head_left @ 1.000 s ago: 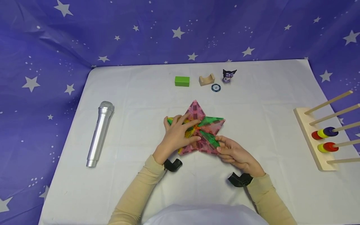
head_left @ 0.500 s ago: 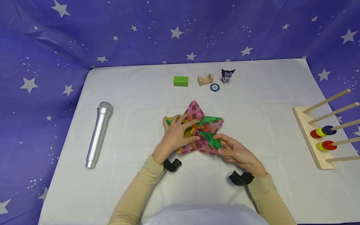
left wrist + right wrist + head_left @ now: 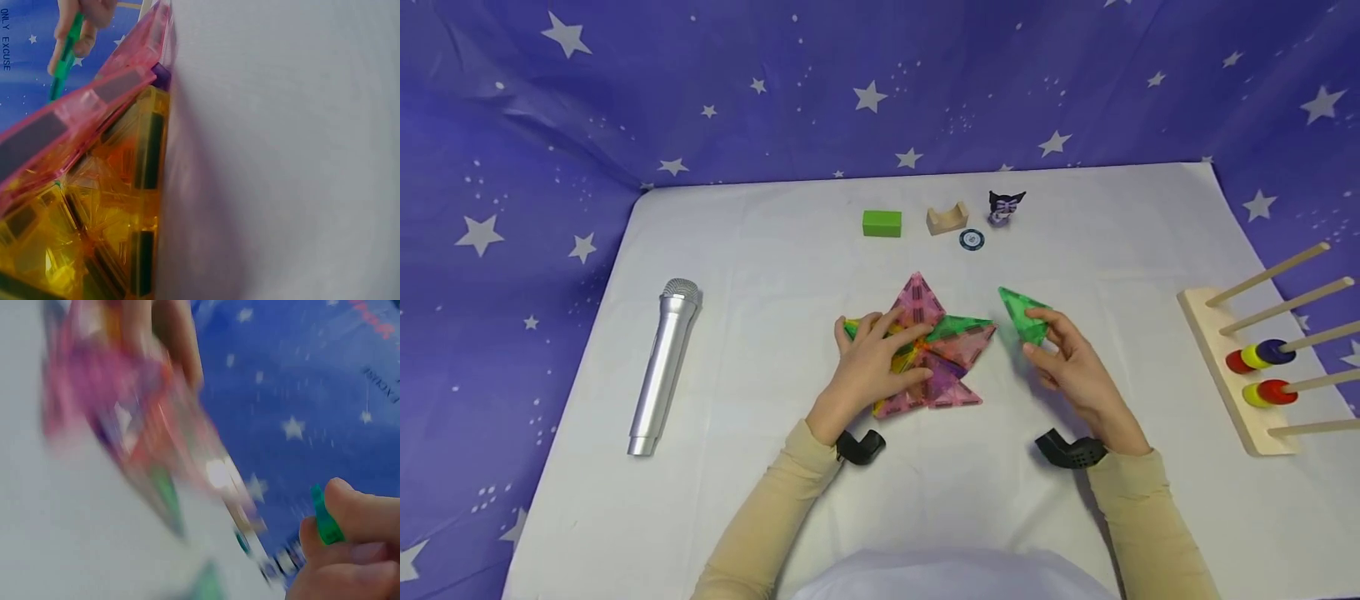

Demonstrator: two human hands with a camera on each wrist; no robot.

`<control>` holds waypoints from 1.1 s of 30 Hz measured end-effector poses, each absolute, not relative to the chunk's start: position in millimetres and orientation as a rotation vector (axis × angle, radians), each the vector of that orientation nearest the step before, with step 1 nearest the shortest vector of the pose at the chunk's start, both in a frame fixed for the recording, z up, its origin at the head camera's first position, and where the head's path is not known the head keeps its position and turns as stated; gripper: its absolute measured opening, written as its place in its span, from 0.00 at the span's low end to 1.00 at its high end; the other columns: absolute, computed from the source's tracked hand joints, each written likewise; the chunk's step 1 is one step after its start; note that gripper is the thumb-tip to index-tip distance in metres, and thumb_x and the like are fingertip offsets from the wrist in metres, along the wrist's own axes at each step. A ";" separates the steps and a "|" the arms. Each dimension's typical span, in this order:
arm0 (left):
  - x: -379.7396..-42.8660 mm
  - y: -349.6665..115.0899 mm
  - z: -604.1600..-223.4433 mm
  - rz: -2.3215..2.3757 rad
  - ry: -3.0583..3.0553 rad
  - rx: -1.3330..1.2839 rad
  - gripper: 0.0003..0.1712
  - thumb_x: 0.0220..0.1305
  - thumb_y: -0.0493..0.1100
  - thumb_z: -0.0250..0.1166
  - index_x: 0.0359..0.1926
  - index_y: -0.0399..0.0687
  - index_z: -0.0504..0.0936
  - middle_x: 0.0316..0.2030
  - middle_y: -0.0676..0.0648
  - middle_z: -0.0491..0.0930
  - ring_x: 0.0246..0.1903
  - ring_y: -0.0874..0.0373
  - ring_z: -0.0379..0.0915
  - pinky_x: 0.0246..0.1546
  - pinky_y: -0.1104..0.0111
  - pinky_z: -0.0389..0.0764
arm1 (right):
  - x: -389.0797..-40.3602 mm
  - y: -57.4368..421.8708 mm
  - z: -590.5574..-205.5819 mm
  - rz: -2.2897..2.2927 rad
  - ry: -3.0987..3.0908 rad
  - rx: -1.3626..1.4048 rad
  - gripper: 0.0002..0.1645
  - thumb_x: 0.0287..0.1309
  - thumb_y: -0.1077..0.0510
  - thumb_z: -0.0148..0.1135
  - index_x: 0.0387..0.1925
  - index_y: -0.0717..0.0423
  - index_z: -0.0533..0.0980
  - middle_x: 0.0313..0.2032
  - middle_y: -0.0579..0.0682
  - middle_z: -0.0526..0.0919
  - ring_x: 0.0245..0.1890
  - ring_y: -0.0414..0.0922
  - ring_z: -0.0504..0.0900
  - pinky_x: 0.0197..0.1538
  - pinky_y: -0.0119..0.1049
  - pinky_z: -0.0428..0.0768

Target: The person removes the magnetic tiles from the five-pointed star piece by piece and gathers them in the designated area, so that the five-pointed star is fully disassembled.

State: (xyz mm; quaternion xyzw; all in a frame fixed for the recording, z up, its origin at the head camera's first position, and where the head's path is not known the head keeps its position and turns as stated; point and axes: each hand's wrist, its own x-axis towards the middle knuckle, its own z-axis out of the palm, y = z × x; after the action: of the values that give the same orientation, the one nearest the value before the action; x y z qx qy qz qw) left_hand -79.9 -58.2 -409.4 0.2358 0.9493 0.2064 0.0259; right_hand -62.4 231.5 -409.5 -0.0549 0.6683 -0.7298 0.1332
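On a white cloth [image 3: 775, 250], near the middle, lies a star-shaped build of translucent magnetic tiles [image 3: 964, 342], mostly pink, with green, yellow, orange and a little purple. The person's left hand [image 3: 868, 367] rests over its left side, fingers spread across the tiles rather than curled round one.

To the right of the star and apart from it, the person's right hand [image 3: 1067, 358] pinches a green triangular tile [image 3: 1022, 312] between thumb and fingers. In the right wrist view we see that tile edge-on; the star there is blurred. In the left wrist view we find yellow and pink tile edges close up, with dark strips inside them.

Beyond the star, we see a green rectangular block [image 3: 882, 224], a curved wooden cradle block [image 3: 947, 220], a round chip [image 3: 972, 240] and a small figurine [image 3: 1003, 208] with black pointed ears. Well to the left lies a silver microphone [image 3: 664, 367], head pointing away from the person. At the far right is a wooden peg rack [image 3: 1225, 379] with red, yellow and dark blue rings on two pegs. Behind everything, we see a purple star-printed backdrop [image 3: 820, 108].
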 end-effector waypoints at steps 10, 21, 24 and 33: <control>-72.4 -60.1 -415.5 0.599 2.929 0.709 0.34 0.51 0.69 0.57 0.61 0.73 0.67 0.64 0.48 0.58 0.60 0.47 0.52 0.52 0.35 0.36 | -138.3 313.4 -424.8 -1.750 2.338 0.181 0.39 0.62 0.60 0.52 0.67 0.56 0.43 0.33 0.50 0.64 0.19 0.36 0.64 0.23 0.28 0.69; -75.4 -57.4 -416.0 0.625 2.959 0.741 0.34 0.51 0.69 0.58 0.60 0.72 0.68 0.64 0.48 0.59 0.60 0.47 0.52 0.52 0.35 0.36 | -159.2 343.7 -415.7 -0.982 2.672 0.226 0.47 0.63 0.42 0.42 0.68 0.64 0.34 0.44 0.73 0.63 0.29 0.53 0.71 0.24 0.37 0.72; -76.6 -57.0 -415.2 0.624 2.961 0.747 0.34 0.52 0.69 0.57 0.60 0.72 0.68 0.63 0.48 0.59 0.59 0.47 0.52 0.51 0.34 0.37 | -156.8 344.5 -410.3 -0.927 2.730 0.227 0.44 0.63 0.43 0.42 0.68 0.63 0.39 0.43 0.71 0.66 0.30 0.55 0.72 0.25 0.37 0.71; -79.3 -60.1 -412.0 0.652 2.935 0.756 0.34 0.52 0.69 0.57 0.61 0.72 0.66 0.64 0.47 0.58 0.60 0.46 0.51 0.51 0.35 0.35 | -113.0 268.9 -399.0 -1.504 2.589 -0.390 0.16 0.61 0.67 0.50 0.49 0.70 0.65 0.30 0.65 0.76 0.19 0.49 0.74 0.21 0.34 0.73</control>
State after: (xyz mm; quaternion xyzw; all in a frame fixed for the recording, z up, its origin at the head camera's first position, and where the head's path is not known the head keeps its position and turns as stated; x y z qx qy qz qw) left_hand -79.3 -60.1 -412.0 0.2438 0.9465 0.2103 0.0207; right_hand -113.0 268.9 -399.0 -0.1290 0.8559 -0.4971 0.0610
